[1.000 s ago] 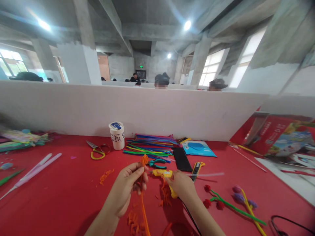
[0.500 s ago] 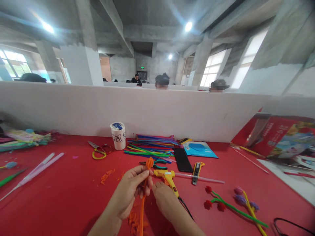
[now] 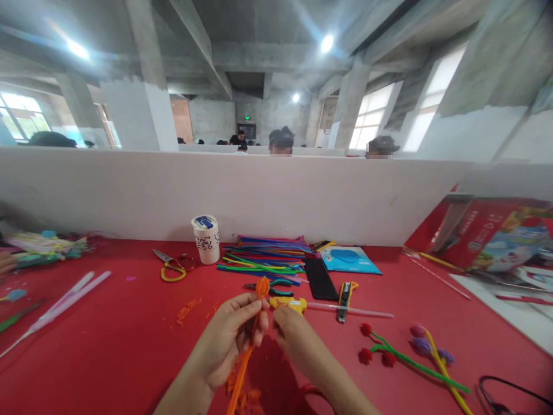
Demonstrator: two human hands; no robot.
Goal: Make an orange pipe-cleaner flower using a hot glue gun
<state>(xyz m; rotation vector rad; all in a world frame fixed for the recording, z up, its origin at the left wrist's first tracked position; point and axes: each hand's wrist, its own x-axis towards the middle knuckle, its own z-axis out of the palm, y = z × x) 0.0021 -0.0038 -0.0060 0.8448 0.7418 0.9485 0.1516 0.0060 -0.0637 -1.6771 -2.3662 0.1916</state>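
Left hand (image 3: 235,323) pinches orange pipe cleaner (image 3: 243,369), lower centre of frame — we'd grip steadily just below the bunched tip (image 3: 262,286); right hand (image 3: 294,331) curled nearby — we can't tell if holding.

Lamps (image 3: 327,44) glow beneath a grey ceiling (image 3: 276,23); windows (image 3: 372,115) brighten both sides; a white partition (image 3: 259,193) edges the red table (image 3: 125,340).

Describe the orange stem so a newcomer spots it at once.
At the red table, find the left hand. It pinches the orange stem, topped by a bunched head; unlike the loose orange scraps to its left, it is long and held.
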